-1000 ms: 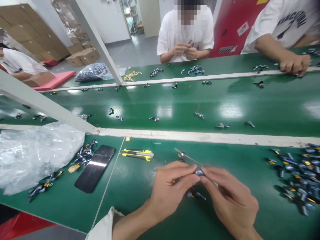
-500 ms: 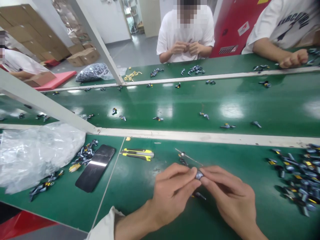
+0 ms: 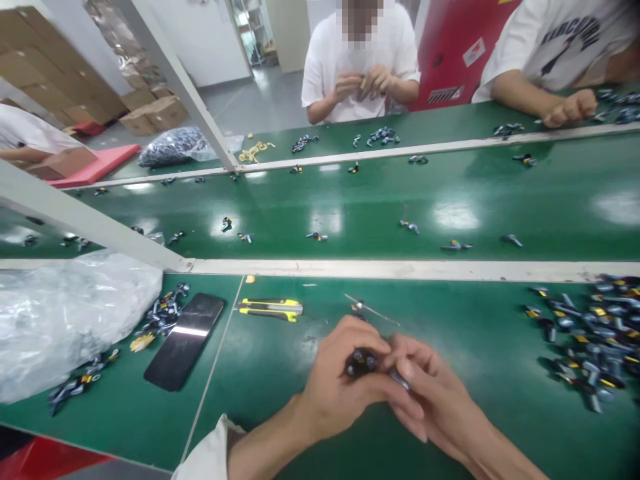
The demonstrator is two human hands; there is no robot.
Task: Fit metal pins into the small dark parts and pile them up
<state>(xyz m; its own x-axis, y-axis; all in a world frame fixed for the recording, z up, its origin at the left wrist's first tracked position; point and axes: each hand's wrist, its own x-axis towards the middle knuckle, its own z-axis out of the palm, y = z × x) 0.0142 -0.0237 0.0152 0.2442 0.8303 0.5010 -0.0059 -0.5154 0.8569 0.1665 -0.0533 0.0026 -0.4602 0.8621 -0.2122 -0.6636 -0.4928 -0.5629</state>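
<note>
My left hand (image 3: pixel 340 377) is curled, with small dark glossy earbud-like pieces (image 3: pixel 361 363) showing inside the ring of its thumb and fingers. Whether they lie in the palm or behind it is hard to make out. My right hand (image 3: pixel 440 393) meets it, and a grey-blue earbud (image 3: pixel 399 378) is pinched where the fingertips of both hands come together. Fingers cover most of that earbud. Just beyond my hands, a thin stick-like strip (image 3: pixel 377 311) lies on the green tabletop beside another small earbud (image 3: pixel 358 306).
A heap of earbuds (image 3: pixel 590 340) lies at right. To the left are a yellow-black utility knife (image 3: pixel 270 308), a black phone (image 3: pixel 185 343), more earbuds (image 3: pixel 167 310) and a clear plastic bag (image 3: pixel 75 320). Beyond a white rail (image 3: pixel 350 268), scattered earbuds lie on a green belt (image 3: pixel 280 207); co-workers sit opposite.
My hands have turned and lowered slightly. The left has opened into a ring showing dark pieces, while the right fingers have shifted round the earbud. The camera view has moved a little.
</note>
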